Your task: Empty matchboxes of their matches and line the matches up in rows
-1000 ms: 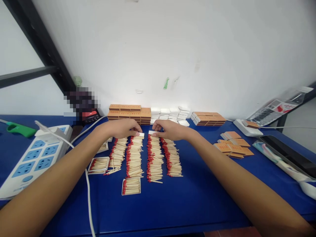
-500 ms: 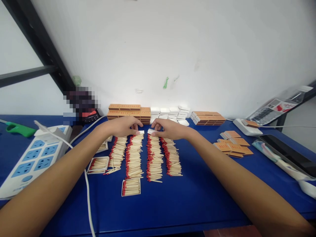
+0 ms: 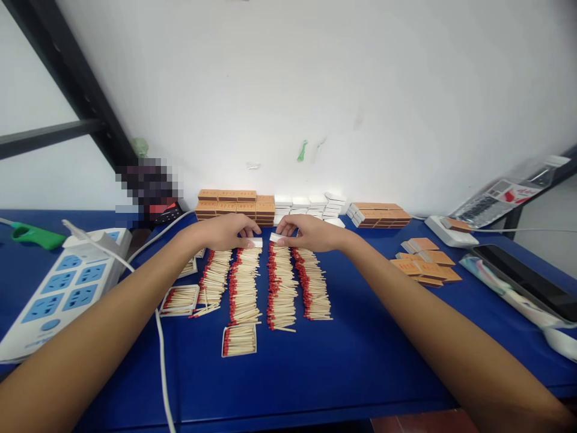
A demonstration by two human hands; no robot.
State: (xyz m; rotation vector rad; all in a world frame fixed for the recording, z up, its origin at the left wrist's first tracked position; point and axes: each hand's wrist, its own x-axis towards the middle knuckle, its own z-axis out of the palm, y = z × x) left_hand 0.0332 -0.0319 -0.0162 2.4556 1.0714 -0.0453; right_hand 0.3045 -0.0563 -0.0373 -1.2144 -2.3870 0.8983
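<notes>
My left hand [image 3: 229,231] is closed on a small white matchbox tray [image 3: 257,242] at the far end of a row of red-tipped matches [image 3: 244,288]. Facing it, my right hand [image 3: 309,233] pinches another white matchbox tray [image 3: 276,239] at the head of a second match row [image 3: 282,288]. Fingers partly cover both trays. Further match rows lie on either side, one at the left [image 3: 214,276] and one at the right [image 3: 313,285]. A tray full of matches [image 3: 239,341] sits at the near end of the left hand's row.
Orange matchboxes [image 3: 234,206] are stacked against the wall beside white trays [image 3: 309,206]. More matchboxes [image 3: 378,214] stand further right, with a loose pile [image 3: 426,263] nearer. Filled trays [image 3: 180,299] lie left, by a power strip [image 3: 67,288] and white cable [image 3: 162,367]. A phone [image 3: 525,279] lies right.
Both hands stay almost in place at the far ends of the two rows. The left tray's visible part tilts slightly differently; the matches look unchanged.
</notes>
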